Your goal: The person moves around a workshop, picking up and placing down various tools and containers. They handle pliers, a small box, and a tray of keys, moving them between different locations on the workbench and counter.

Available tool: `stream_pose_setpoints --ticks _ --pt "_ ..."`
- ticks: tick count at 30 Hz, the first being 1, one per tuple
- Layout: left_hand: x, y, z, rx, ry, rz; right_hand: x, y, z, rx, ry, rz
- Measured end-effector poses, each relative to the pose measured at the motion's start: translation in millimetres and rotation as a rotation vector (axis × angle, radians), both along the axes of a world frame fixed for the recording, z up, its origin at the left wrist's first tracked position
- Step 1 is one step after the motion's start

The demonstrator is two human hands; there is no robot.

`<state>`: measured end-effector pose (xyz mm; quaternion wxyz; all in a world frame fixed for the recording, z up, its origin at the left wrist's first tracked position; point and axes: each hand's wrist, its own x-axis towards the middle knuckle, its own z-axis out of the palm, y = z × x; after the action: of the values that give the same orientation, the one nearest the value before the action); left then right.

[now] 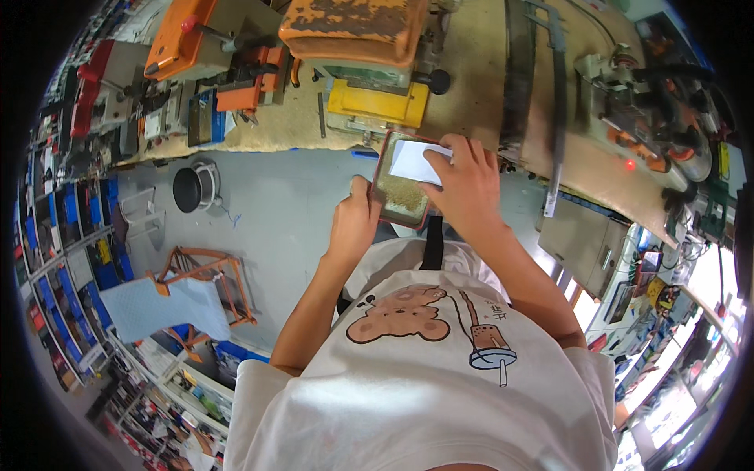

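My left hand (357, 221) grips the left rim of a shallow rectangular tray (425, 219) with a reddish edge, its thumb on top. Fine yellowish shavings or powder (402, 193) cover much of the tray's bottom. Between the thumb and fingers of my right hand (465, 176) is a white card or folded sheet of paper (412, 160), held over the tray's upper part. The tray is just off the workbench's front edge, below a machine with a yellow cover (377, 103).
Machines with orange covers (353, 29) and a red-handled one (91, 88) line the workbench (471, 106). A large caliper (556, 106) lies at right, near another machine (648, 129). On the floor at left are a round black stool (187, 189) and a wooden chair (235, 288).
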<state>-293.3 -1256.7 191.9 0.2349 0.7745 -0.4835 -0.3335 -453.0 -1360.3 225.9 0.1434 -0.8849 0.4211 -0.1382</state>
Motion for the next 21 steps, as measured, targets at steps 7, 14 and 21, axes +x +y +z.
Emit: stream_pose_setpoints --ticks 7,14,21 --pt "-50 -2 -10 0.006 0.109 -0.017 -64 -15 7 -0.281 -0.023 0.158" --pt "-61 4 -25 -0.039 0.106 -0.020 -76 2 21 -0.035 -0.088 0.092" --pt "-44 44 -57 -0.088 0.281 0.213 -59 -20 9 0.489 -0.603 -0.581"
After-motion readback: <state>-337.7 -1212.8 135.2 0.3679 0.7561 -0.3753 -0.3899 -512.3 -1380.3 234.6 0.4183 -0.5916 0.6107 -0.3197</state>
